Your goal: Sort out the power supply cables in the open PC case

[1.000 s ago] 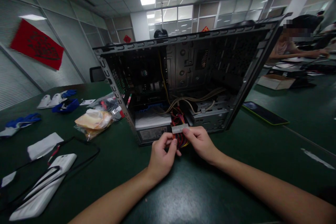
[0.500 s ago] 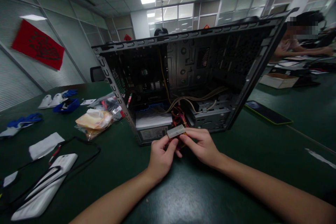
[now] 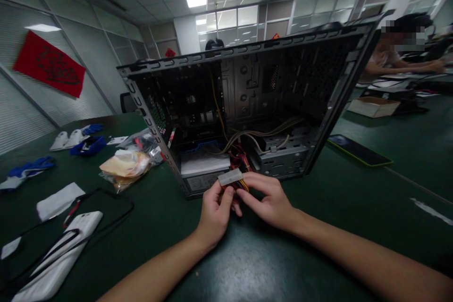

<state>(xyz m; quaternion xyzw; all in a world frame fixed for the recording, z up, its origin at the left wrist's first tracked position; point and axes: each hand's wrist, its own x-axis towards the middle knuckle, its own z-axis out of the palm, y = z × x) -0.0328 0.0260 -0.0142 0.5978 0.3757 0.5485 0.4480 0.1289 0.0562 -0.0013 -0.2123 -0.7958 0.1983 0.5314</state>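
Note:
A pale multi-pin power connector (image 3: 230, 177) with red, yellow and dark wires lies between my two hands, just in front of an open computer case (image 3: 247, 52). My left hand (image 3: 217, 210) is closed, thumb and fingers pinching the connector from the left. On the other side, my right hand (image 3: 271, 198) grips the connector and its wires at the right end. Behind them sits the power supply (image 3: 208, 180) with white paper (image 3: 204, 163) on top. Coloured wires (image 3: 242, 158) run from the case toward the connector, and grey cables (image 3: 247, 134) cross its inside.
On the green table (image 3: 247, 264) at left lie a white power bank-like device (image 3: 71, 250) with black cables, plastic bags (image 3: 125, 165), a blue tray (image 3: 88, 145) and gloves (image 3: 31, 167). Rightward are a dark phone-like slab (image 3: 359, 150), a box (image 3: 373, 106) and another person (image 3: 382, 63).
The connector has tilted and shifted slightly left and toward me along with both hands. The whole view has also moved a little. Both hands keep their hold.

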